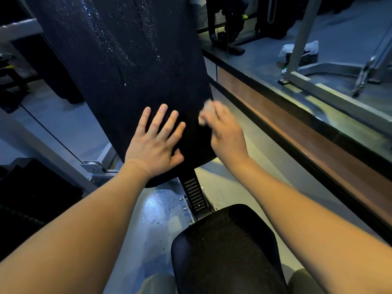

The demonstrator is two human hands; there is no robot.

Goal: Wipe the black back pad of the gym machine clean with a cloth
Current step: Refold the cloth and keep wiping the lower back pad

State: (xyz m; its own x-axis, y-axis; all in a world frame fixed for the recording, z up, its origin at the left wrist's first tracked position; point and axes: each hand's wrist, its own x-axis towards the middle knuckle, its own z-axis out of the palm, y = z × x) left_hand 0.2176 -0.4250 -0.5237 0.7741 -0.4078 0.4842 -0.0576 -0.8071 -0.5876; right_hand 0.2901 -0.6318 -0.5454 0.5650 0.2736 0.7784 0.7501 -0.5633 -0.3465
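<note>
- Head view: the black back pad [127, 66] fills the frame from centre up to 12 o'clock, tilted, with wet streaks and droplets on its upper part.
- The left hand [156, 143] lies flat on the pad's lower end, fingers spread, gripping nothing.
- The right hand [224, 129], blurred, is closed around a pale cloth [206, 113] at the pad's right edge, about 3 o'clock of the left hand.
- The black seat [224, 249] sits at 6 o'clock.
- No writing is legible.

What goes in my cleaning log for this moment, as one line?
left hand flat on back pad | right hand holds cloth at pad's lower right | upper pad wet
</note>
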